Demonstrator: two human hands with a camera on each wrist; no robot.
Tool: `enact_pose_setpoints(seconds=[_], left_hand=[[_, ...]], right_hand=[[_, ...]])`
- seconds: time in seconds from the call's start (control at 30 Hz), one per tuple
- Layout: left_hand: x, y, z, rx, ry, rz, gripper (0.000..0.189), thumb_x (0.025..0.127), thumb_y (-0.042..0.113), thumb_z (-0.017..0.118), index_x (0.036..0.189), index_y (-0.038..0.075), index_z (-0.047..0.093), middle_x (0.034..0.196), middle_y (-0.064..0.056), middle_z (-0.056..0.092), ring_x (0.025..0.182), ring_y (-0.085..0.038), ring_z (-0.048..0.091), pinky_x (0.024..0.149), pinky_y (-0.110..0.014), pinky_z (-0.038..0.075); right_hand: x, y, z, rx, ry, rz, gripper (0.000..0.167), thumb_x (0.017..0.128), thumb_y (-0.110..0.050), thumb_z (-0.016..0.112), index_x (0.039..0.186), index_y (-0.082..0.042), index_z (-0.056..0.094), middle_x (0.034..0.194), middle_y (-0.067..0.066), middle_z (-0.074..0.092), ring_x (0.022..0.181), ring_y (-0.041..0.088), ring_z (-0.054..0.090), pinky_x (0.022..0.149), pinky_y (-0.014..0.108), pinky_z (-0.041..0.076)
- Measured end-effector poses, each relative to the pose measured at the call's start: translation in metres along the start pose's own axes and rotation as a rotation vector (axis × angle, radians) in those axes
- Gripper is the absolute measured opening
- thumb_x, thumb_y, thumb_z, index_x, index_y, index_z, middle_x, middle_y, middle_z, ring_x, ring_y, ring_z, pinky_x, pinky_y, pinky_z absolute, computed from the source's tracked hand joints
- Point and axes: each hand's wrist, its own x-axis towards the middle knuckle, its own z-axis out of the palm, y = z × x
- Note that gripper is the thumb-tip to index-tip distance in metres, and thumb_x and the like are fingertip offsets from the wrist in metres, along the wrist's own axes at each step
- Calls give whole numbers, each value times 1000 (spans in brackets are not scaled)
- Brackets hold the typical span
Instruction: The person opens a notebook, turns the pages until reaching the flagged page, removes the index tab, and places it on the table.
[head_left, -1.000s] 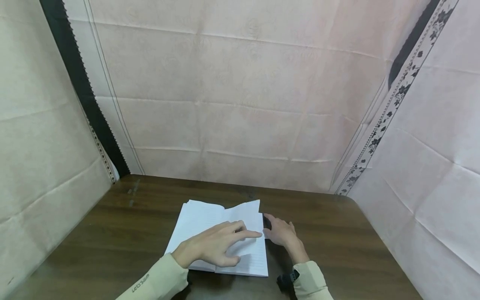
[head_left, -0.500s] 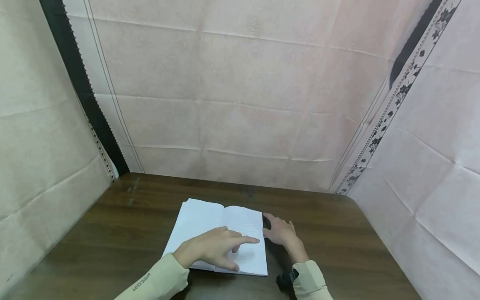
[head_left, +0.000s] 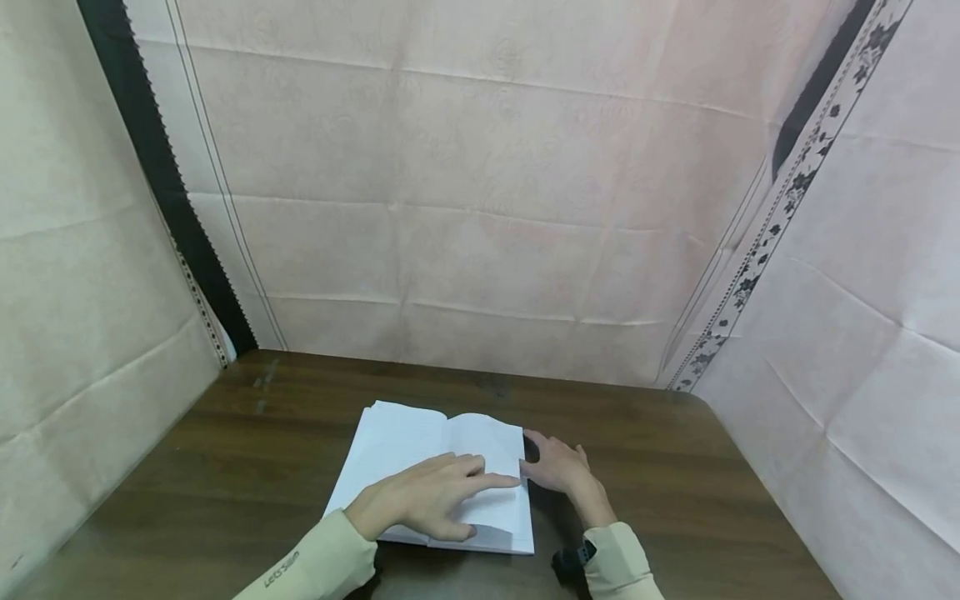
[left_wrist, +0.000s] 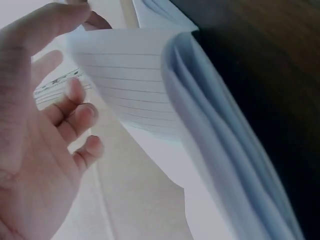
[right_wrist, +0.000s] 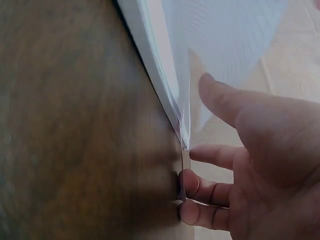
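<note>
An open notebook [head_left: 401,429] with white ruled pages lies on the brown table. Over its right page is my left hand [head_left: 431,496], index finger pointing right and thumb spread apart from it. In the left wrist view a lined page [left_wrist: 130,75] bows up from the stack, its edge right at the thumb and index fingertip. Beside the notebook's right edge is my right hand [head_left: 558,467], thumb side toward the pages. In the right wrist view its fingertips are at the notebook's corner [right_wrist: 184,142], while the thumb [right_wrist: 212,92] stands apart from the fingers.
Pale cloth [head_left: 480,208] hangs behind the table, with cloth panels at the left [head_left: 90,292] and right [head_left: 862,333]. Wooden tabletop [head_left: 247,467] extends around the notebook. A dark wrist device [head_left: 573,558] sits at the right cuff.
A second ago a page corner stood raised at the notebook's upper right; half a second ago the right side lay flatter. Now a page bows up under my left hand. My right hand barely moved.
</note>
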Motion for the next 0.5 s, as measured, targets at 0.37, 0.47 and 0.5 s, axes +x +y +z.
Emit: enact_pose_setpoints(seconds=[0.37,0.47,0.5], left_hand=[[-2,-4,-17,-36,223,56,80,73,20,71,148,29,47,88,11,40,72,-2,32,65,-14,29],[-4,-7,-21,-61,204,24,72,72,18,70,141,29,54,89,12,40,72,-2,31,65,-15,29],[-5,-8,-23,-68,197,13,70,72,17,70,139,29,56,90,12,40,72,-2,31,66,-15,30]], right_hand=[[-4,-1,-1,6,-4,-25,74,84,-46,77,144,-11,52,137,21,57,131,42,48,107,74,17],[-4,-2,-2,4,-7,-23,74,84,-46,77,144,-10,53,137,22,57,131,43,48,107,74,17],[-4,-2,-2,6,-8,-21,74,84,-46,77,144,-10,53,138,22,57,131,43,48,107,74,17]])
